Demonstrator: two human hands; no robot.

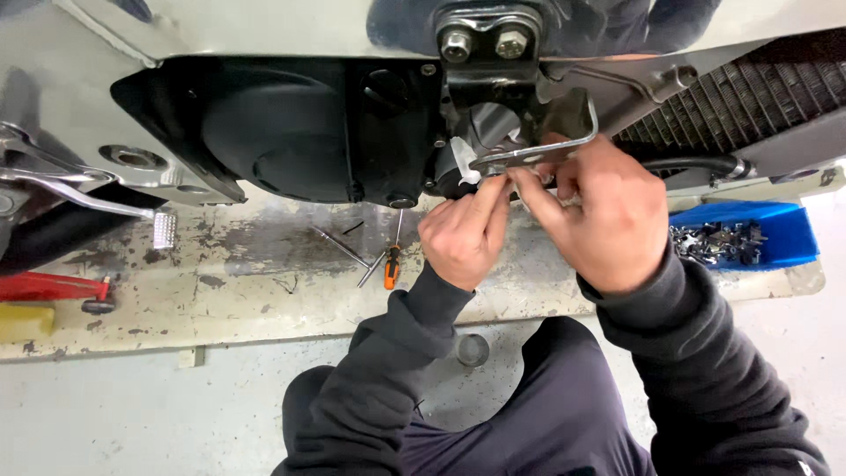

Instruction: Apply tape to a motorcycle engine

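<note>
Metal bracket (538, 150) pinched by both hands' fingers (529, 189) above stained platform (264, 291) on grey concrete floor (132, 414)

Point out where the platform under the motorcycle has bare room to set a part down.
Bare platform lies between the footpeg and the screwdrivers. It is crowded where the left hand and right hand work, and at the blue bin.

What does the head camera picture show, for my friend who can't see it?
A person's left hand and right hand work together at a bent metal bracket on the black engine of a motorbike. Below lie an orange-handled screwdriver on a stained platform, and a blue tray of small metal parts sits at the right.
</note>
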